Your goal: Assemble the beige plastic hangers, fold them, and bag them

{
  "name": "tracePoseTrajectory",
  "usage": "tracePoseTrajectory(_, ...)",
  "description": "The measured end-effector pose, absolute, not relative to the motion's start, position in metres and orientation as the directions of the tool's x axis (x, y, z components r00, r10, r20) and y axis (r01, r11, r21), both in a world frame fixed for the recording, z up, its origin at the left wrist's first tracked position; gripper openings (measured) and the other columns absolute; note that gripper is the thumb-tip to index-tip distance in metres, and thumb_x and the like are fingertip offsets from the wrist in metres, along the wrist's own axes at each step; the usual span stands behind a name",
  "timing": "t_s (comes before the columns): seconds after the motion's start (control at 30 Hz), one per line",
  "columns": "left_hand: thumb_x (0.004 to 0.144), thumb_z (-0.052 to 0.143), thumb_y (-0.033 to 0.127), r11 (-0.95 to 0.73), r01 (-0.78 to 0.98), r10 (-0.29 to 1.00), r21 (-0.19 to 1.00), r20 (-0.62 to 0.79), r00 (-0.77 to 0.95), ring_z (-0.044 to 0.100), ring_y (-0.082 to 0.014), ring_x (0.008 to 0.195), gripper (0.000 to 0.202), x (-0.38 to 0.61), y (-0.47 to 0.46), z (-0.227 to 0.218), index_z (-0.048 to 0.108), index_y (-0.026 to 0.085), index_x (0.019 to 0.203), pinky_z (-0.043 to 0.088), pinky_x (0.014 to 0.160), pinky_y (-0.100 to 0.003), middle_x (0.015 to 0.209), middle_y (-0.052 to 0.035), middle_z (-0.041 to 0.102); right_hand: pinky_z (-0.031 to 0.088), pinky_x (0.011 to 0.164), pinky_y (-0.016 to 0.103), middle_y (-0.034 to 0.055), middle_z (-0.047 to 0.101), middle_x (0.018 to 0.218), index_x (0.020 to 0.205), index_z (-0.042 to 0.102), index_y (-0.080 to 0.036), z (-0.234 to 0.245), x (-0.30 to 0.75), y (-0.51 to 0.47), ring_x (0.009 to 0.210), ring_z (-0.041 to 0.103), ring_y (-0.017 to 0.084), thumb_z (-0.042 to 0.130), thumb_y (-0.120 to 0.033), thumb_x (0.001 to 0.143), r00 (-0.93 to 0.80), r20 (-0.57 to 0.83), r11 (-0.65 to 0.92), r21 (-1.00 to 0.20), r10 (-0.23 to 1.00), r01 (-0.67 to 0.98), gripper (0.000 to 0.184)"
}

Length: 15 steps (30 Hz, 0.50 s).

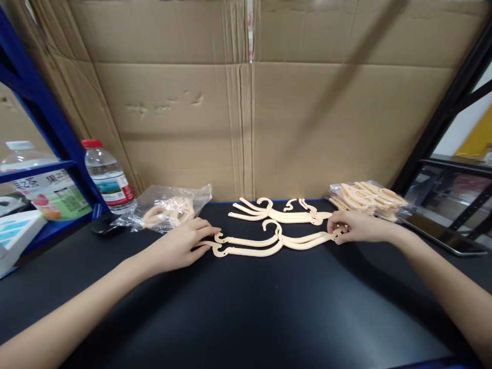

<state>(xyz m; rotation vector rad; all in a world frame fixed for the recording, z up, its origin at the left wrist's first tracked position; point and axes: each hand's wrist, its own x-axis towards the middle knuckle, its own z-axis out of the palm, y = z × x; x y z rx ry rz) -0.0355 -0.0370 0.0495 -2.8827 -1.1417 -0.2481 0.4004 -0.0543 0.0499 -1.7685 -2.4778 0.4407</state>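
A cream plastic hanger [269, 243] lies flat on the black table [246, 307], stacked as two thin layers. My left hand [180, 245] pinches its left end with thumb and fingers. My right hand [351, 226] pinches its right end. Just behind it lies a small pile of the same cream hangers [280, 211], untouched.
A clear bag with cream parts [169, 211] lies at the back left, beside a water bottle [108, 177] and a dark object [103, 224]. A wrapped bundle of hangers [367, 200] sits back right. A tablet [446, 237] lies right. A cardboard wall [246, 102] stands behind.
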Motion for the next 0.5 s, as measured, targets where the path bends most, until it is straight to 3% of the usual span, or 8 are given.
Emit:
tracePoseTrajectory(0.1,0.09,0.041,0.025,-0.745,0.667,0.657,0.012,0.181,0.732,0.057,-0.0251,0.102,0.033,-0.0354,-0.0355,0.047,0.061,0.018,0.116,0.046,0.089,-0.038,0.112,-0.012,0.058,0.039,0.062,0.028,0.0047,0.059,0.081,0.082,0.064,-0.017,0.05,0.4003,-0.0535,0.072,0.054,0.019,0.06,-0.023,0.067,-0.339,-0.115,0.301,-0.262,0.934,0.917,0.017)
tracePoseTrajectory(0.23,0.091,0.04,0.022,-0.776,0.629,0.624,0.042,0.197,0.756,0.052,-0.0253,0.115,0.035,-0.0366,-0.0333,0.0433,0.054,0.017,0.122,0.042,0.098,-0.038,0.127,-0.0121,0.053,0.039,0.063,0.028,0.0051,0.06,0.083,0.083,0.064,-0.017,0.0522,0.3993,-0.0549,0.073,0.055,0.019,0.061,-0.024,0.067,-0.337,-0.112,0.299,-0.262,0.935,0.918,0.018)
tracePoseTrajectory(0.5,0.091,0.035,0.018,-0.774,0.633,0.626,0.029,0.191,0.756,0.059,-0.0232,0.103,0.034,-0.0342,-0.0342,0.042,0.06,0.018,0.115,0.048,0.089,-0.036,0.114,-0.0108,0.06,0.04,0.061,0.027,0.0058,0.061,0.084,0.084,0.064,-0.016,0.0516,0.4009,-0.0557,0.072,0.055,0.018,0.062,-0.023,0.066,-0.33,-0.11,0.289,-0.283,0.937,0.915,0.019)
